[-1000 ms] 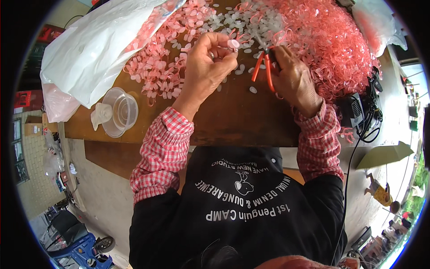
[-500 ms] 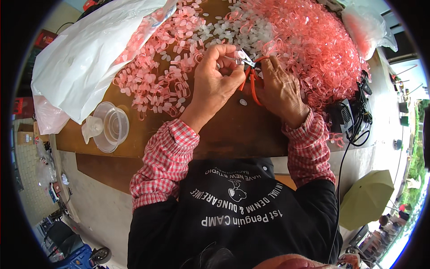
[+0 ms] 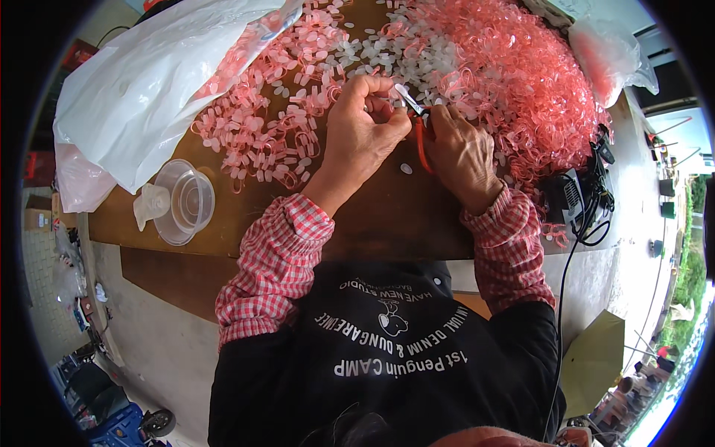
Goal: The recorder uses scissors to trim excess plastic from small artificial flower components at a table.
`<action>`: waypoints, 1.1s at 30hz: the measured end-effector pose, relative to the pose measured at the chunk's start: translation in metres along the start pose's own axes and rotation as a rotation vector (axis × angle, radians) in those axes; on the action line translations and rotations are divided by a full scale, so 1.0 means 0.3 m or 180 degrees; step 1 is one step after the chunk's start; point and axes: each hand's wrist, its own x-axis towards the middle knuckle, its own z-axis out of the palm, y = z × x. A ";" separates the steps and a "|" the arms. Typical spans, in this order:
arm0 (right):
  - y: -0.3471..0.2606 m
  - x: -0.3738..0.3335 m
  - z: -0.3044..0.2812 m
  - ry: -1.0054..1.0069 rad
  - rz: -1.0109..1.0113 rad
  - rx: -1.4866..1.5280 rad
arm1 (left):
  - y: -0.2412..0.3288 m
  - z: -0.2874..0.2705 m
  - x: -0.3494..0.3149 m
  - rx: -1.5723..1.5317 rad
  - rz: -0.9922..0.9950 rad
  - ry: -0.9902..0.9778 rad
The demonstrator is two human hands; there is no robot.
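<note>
Brown table (image 3: pixel 387 223), seen from beside it, carries a dense pink heap (image 3: pixel 521 82) at right, scattered pink pieces (image 3: pixel 257 134) at left, and white ovals (image 3: pixel 428 56) between. Left hand (image 3: pixel 363 123) pinches a small pale piece (image 3: pixel 401 89), partly hidden by its fingers, over the table. Right hand (image 3: pixel 458 145) grips red-handled cutters (image 3: pixel 421 145), metal tips at that piece; contact cannot be confirmed. One clear tub (image 3: pixel 205 195) stands near the white bag (image 3: pixel 164 89).
</note>
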 end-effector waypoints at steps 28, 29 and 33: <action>0.046 0.024 -0.037 0.0076 0.0324 0.1760 | -0.004 -0.009 -0.021 -0.1445 -0.0653 -0.0250; 0.040 0.027 -0.049 0.0099 0.0135 0.1185 | 0.004 -0.010 -0.018 -0.1477 -0.0744 -0.0184; 0.028 0.017 -0.051 0.0092 -0.0100 0.0651 | 0.006 -0.008 -0.014 -0.1450 -0.0736 -0.0111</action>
